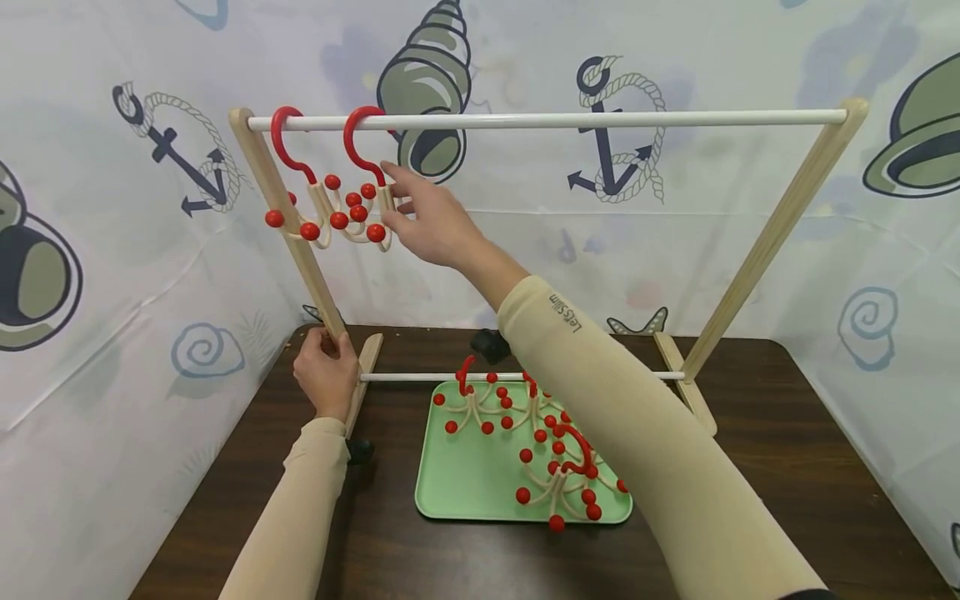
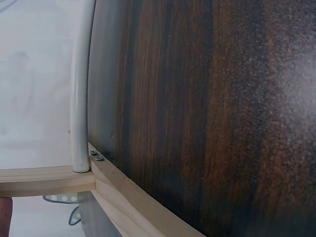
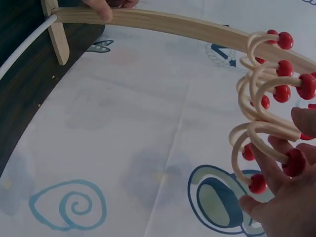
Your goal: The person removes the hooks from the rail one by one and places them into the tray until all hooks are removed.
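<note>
Two multi-arm hangers hang by red hooks from a white rod (image 1: 570,121); their cream arms curl up to red ball tips. My right hand (image 1: 435,218) is at the second hanger (image 1: 367,167), thumb and fingers around its cream stem just below the red hook. In the right wrist view, the right hand (image 3: 291,192) has the stem (image 3: 279,130) between thumb and fingers. To the left hangs the first hanger (image 1: 288,142), their ball tips close together. Low on the rack's left wooden post (image 1: 311,279), my left hand (image 1: 327,372) grips the wood.
On the dark wooden table (image 1: 420,558) a green tray (image 1: 472,475) carries several more such hangers, partly hidden by my right sleeve. A lower white bar (image 1: 408,377) joins the rack's feet behind it. The right post (image 1: 772,250) leans outward in the head view. Printed cloth covers the walls.
</note>
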A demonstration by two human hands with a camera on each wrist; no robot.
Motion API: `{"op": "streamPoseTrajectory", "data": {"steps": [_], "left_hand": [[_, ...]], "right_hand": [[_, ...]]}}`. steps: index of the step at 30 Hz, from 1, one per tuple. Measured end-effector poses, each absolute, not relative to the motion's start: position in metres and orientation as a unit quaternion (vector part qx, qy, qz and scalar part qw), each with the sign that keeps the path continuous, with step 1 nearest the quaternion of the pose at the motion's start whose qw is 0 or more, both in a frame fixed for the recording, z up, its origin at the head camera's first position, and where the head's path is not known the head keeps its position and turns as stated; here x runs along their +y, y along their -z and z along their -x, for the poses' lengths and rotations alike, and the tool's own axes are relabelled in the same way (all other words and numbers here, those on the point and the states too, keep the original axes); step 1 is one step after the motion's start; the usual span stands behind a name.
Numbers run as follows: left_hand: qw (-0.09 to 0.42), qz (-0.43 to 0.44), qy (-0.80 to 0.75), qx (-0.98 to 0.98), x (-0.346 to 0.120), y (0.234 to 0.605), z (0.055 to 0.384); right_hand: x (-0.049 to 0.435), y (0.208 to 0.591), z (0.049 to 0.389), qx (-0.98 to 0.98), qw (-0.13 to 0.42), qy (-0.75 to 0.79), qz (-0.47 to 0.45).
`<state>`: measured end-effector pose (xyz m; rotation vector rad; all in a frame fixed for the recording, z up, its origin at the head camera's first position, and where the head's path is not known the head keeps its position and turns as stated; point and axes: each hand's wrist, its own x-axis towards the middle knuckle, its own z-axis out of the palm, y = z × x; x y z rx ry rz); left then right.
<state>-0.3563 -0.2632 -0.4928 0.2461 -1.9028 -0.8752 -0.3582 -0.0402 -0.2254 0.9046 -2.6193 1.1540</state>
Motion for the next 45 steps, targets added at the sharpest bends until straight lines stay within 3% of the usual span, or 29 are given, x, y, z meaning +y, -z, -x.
{"op": "streamPoseTrajectory", "data": {"steps": [3, 11, 22, 36, 45], "left_hand": [[0.49, -0.105, 0.363, -0.785, -0.263, 0.492, 0.357], [0.484, -0.106, 0.369, -0.786, -0.26, 0.491, 0.358], [0.486, -0.109, 0.369, -0.785, -0.261, 0.494, 0.354], [0.491, -0.103, 0.362, -0.786, -0.262, 0.495, 0.356], [0.488, -0.105, 0.357, -0.79, -0.263, 0.491, 0.355]], "right_hand": [[-0.044, 0.228, 0.359, -0.864, 0.061, -0.406, -0.29], [-0.04, 0.228, 0.358, -0.887, 0.111, -0.383, -0.235], [-0.025, 0.225, 0.359, -0.881, 0.122, -0.388, -0.243], [0.016, 0.198, 0.349, -0.846, 0.159, -0.46, -0.218], [0.059, 0.223, 0.324, -0.848, 0.156, -0.474, -0.175]]}}
